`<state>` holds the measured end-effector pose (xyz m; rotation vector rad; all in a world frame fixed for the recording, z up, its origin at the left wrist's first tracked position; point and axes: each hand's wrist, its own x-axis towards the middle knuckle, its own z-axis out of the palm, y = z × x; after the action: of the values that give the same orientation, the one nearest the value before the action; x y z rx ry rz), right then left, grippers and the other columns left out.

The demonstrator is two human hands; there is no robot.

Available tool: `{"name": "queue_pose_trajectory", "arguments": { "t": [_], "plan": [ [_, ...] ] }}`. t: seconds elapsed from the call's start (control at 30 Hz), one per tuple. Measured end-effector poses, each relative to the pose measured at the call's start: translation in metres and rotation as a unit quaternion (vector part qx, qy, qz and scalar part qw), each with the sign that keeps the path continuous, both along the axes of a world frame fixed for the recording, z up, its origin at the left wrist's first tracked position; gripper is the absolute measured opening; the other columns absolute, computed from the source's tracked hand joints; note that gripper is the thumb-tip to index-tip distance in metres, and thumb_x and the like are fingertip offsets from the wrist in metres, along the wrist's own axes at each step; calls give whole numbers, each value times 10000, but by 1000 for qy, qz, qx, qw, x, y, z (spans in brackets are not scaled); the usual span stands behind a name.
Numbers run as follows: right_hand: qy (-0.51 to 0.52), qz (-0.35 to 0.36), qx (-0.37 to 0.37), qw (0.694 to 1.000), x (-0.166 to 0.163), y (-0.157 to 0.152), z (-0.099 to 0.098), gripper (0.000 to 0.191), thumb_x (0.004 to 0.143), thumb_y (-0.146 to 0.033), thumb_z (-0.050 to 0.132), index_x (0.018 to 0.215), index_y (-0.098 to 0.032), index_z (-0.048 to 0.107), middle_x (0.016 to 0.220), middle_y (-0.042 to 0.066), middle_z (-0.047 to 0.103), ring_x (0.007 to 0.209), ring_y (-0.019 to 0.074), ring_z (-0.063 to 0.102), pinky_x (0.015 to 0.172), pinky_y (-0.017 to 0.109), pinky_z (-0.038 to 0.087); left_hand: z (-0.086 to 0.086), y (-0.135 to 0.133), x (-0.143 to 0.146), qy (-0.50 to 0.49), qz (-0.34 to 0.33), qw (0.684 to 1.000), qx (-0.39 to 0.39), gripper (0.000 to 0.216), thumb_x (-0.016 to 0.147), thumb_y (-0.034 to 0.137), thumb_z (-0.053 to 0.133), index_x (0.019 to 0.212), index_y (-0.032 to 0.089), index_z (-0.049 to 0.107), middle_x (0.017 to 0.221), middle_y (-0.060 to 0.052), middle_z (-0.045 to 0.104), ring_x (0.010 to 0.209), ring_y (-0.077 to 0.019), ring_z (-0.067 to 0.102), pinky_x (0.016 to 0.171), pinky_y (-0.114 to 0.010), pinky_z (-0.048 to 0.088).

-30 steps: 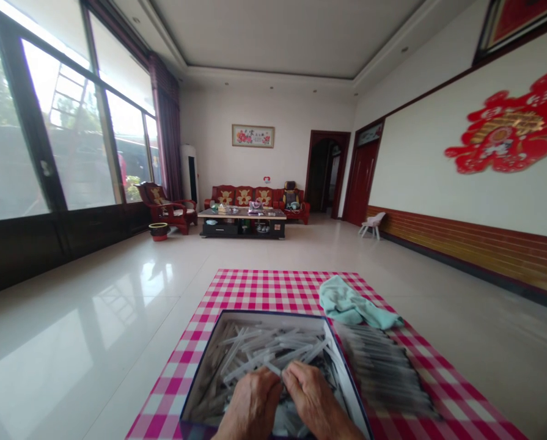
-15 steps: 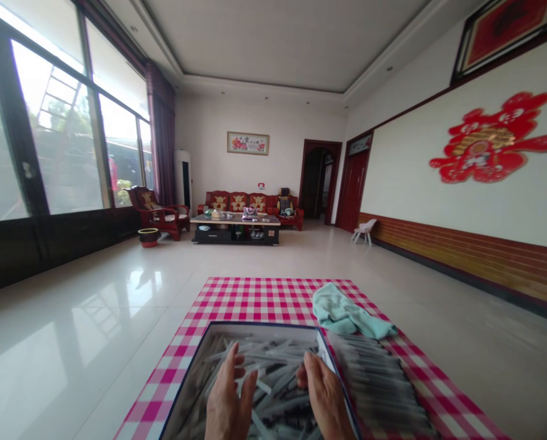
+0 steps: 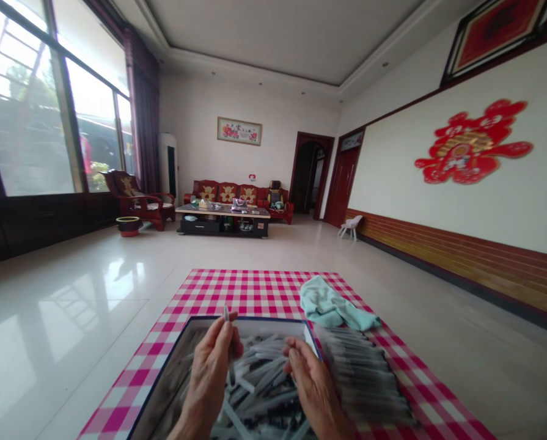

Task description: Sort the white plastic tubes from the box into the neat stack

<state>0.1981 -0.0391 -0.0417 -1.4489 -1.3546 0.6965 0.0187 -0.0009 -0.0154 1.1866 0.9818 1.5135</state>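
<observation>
My left hand (image 3: pixel 211 357) is closed around a thin, greyish pen-like tube (image 3: pixel 230 360), held nearly upright over the box. The tube's tip shows above the thumb. My right hand (image 3: pixel 310 379) hovers over the right side of the box, fingers curled in toward the thumb; whatever they may hold is hidden. Below both hands, a shallow blue-edged box (image 3: pixel 273 318) contains many loose, clear and whitish tubes (image 3: pixel 255 391), some with dark parts. Beside its right wall, similar pen-like tubes (image 3: pixel 365 373) lie in a neat row, blurred, with dark ends.
A pink-and-white checked cloth (image 3: pixel 250 290) covers the table. A mint-green towel (image 3: pixel 332 305) lies crumpled at its far right. Beyond the tiled floor stand a coffee table (image 3: pixel 222 221), a red wooden sofa (image 3: pixel 227 192), an armchair (image 3: pixel 138 198) and a small chair (image 3: pixel 351 227).
My left hand, spread before, has risen and now grips a tube upright. My right hand has shifted slightly up and left in view. The camera view has turned a little right.
</observation>
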Motion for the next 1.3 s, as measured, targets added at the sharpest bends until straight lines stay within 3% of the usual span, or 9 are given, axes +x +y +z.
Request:
{"name": "queue_pose_trajectory", "arguments": {
  "t": [0.1, 0.23, 0.33, 0.43, 0.6, 0.8, 1.03, 1.13, 1.3],
  "plan": [
    [-30, -8, 41, 999, 19, 7, 10, 373, 845, -455, 467, 1045, -170, 601, 1026, 116, 683, 887, 231, 650, 790, 313, 506, 8, 5, -8, 203, 6, 978, 55, 430, 861, 500, 458, 1006, 143, 652, 573, 24, 565, 462, -99, 506, 433, -189, 352],
    [-154, 64, 23, 986, 31, 11, 23, 187, 806, -256, 499, 871, -181, 658, 844, 49, 693, 780, 189, 638, 733, 273, 477, 8, 7, -11, 480, -9, 865, 144, 276, 899, 290, 405, 956, 212, 664, 774, -31, 691, 737, -169, 648, 625, -226, 403],
    [-257, 107, 4, 960, 33, 12, 19, 196, 759, -145, 489, 798, -197, 674, 814, 23, 684, 786, 166, 623, 730, 248, 445, 0, 7, -11, 576, -40, 805, 139, 264, 909, 253, 387, 848, 239, 643, 723, -16, 694, 693, -170, 661, 566, -227, 353],
    [-319, 103, -9, 942, 32, 15, 10, 244, 724, -85, 473, 800, -192, 679, 822, 28, 678, 817, 164, 614, 752, 244, 426, -6, 7, -11, 610, -49, 777, 147, 275, 921, 274, 390, 753, 240, 605, 665, 3, 672, 645, -161, 654, 521, -228, 293],
    [-315, 143, -18, 938, 20, 11, 5, 282, 710, -75, 467, 808, -205, 697, 843, 23, 684, 817, 156, 616, 744, 225, 426, -7, 7, -13, 625, -48, 765, 145, 315, 927, 329, 410, 695, 228, 597, 604, 5, 648, 615, -152, 645, 507, -237, 241],
    [-314, 236, -131, 910, 9, -3, -7, 345, 591, -62, 490, 725, -247, 749, 735, 6, 708, 731, 169, 640, 637, 210, 433, -6, 6, -16, 620, -49, 771, 140, 328, 925, 361, 410, 712, 228, 622, 617, 1, 656, 623, -149, 643, 516, -243, 246],
    [-333, 161, -92, 925, 17, 4, -21, 321, 608, -86, 506, 776, -238, 732, 851, 23, 685, 858, 181, 616, 722, 230, 427, -5, 7, -20, 624, -43, 769, 134, 341, 933, 371, 392, 736, 233, 633, 657, -3, 678, 653, -150, 651, 519, -239, 259],
    [-337, 176, -80, 921, 15, 5, -16, 311, 630, -95, 501, 782, -229, 736, 841, 28, 692, 837, 178, 620, 720, 233, 426, -6, 6, -19, 627, -41, 766, 138, 331, 933, 367, 399, 734, 236, 627, 658, -1, 680, 647, -152, 651, 519, -237, 259],
    [-328, 225, -126, 909, 10, -5, -12, 268, 602, -122, 550, 733, -250, 746, 712, 1, 703, 683, 167, 623, 581, 215, 402, -7, 5, -19, 627, -43, 765, 137, 316, 925, 354, 419, 712, 232, 619, 621, 5, 655, 622, -149, 639, 515, -237, 255]
  ]
}}
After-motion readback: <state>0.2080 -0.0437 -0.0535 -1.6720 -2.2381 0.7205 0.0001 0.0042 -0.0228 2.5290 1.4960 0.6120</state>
